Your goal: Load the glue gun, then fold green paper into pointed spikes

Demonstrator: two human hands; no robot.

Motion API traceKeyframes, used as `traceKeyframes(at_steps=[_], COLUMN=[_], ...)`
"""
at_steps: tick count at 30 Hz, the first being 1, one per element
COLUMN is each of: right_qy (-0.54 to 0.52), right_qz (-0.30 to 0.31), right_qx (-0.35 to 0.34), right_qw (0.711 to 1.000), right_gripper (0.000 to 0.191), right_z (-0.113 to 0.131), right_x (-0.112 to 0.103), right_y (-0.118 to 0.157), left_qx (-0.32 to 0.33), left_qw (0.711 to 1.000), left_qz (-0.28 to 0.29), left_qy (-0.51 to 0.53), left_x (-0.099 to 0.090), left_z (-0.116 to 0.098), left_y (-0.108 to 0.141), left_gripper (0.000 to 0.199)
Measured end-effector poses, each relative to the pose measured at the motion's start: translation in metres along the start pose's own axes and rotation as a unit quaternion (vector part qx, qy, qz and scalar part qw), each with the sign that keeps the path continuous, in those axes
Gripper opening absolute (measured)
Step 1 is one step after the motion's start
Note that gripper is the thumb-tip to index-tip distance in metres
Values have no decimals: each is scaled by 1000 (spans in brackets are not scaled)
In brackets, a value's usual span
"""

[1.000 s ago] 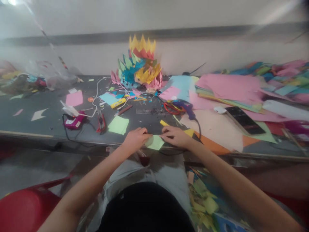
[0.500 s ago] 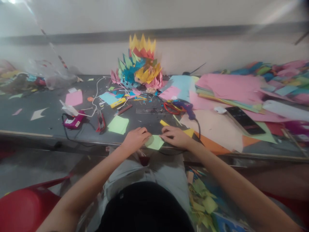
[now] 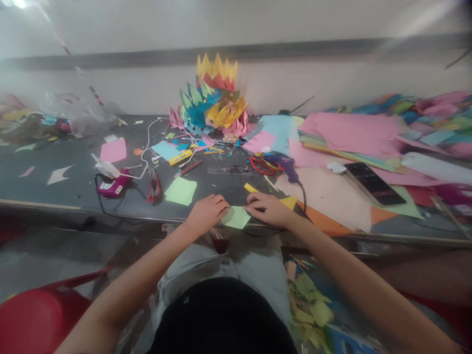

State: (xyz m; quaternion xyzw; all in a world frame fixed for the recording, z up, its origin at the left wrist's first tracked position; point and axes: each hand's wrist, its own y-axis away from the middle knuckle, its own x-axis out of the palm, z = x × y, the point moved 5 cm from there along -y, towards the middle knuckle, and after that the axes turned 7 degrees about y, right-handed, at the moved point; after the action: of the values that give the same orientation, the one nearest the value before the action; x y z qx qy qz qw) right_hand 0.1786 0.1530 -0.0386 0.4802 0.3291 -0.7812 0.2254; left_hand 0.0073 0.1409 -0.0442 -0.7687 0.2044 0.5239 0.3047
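A small light-green sheet of paper (image 3: 237, 218) lies at the table's front edge between my two hands. My left hand (image 3: 208, 212) has its fingers closed on the sheet's left corner. My right hand (image 3: 268, 208) pinches the right corner, thumb and fingers together. Just beyond my right fingers lies a yellow paper strip (image 3: 250, 188). A stack of light-green paper squares (image 3: 181, 191) sits left of my left hand. At the back of the table stand folded-paper lotus shapes (image 3: 217, 110) in yellow, red, blue, green and pink.
Right of my hands lie a purple glue gun (image 3: 285, 164), red-handled scissors (image 3: 262, 166), a phone (image 3: 375, 183) and large coloured sheets (image 3: 350, 135). On the left are a magenta power socket (image 3: 113, 186), red pliers (image 3: 154, 187) and a yellow cutter (image 3: 180, 157). A red stool (image 3: 31, 319) stands at lower left.
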Motion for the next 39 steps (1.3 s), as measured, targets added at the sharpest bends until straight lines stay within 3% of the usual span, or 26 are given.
traceKeyframes(at_steps=[9, 16, 27, 32, 35, 39], right_qy=[-15, -77, -46, -31, -29, -16], right_qz=[12, 38, 31, 18, 22, 28], right_qx=[9, 40, 70, 73, 45, 21], right_qw=[1000, 996, 996, 997, 998, 999], right_gripper=[32, 30, 21, 16, 18, 19], right_z=[-1, 5, 6, 4, 7, 7], right_x=[-1, -7, 0, 2, 3, 2], right_y=[-1, 1, 1, 1, 2, 3], left_qx=[36, -3, -75, -21, 45, 65], left_qw=[998, 1000, 995, 995, 995, 995], left_qz=[29, 28, -14, -46, 0, 54], left_qy=[-33, -10, 56, 87, 86, 45], left_x=[-8, -9, -7, -19, -17, -10], left_z=[3, 7, 17, -2, -19, -22], left_y=[9, 15, 2, 1, 1, -2], left_gripper=[28, 32, 39, 21, 20, 17])
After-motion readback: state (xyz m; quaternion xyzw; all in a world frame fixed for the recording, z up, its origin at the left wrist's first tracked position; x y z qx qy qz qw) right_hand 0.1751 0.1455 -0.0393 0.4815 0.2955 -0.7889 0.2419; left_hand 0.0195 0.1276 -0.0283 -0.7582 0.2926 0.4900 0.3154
